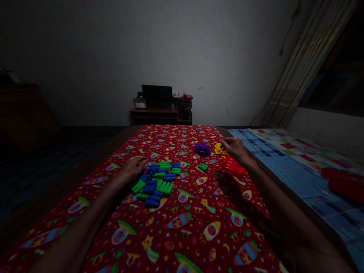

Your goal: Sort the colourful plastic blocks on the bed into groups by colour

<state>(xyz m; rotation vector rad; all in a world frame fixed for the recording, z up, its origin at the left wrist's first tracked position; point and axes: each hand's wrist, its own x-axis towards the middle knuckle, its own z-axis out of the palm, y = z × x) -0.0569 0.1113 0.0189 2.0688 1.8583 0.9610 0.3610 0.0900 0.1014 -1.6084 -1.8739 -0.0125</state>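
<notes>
A loose pile of blue and green plastic building pieces lies on the red patterned cloth. At its left edge rests my left hand, fingers loosely bent with a gap between thumb and index finger, close to a blue piece. My right hand is closed in a pinch beside the small heap of yellow pieces; whatever is between its fingertips is too small to make out. Under my right wrist sits a group of red pieces. Purple pieces are heaped left of the yellow ones, and a green pair lies apart.
The red cloth covers a long surface with dark brown edges. To the right lies a checkered blue spread with a red item on it. A desk with a monitor stands against the far wall.
</notes>
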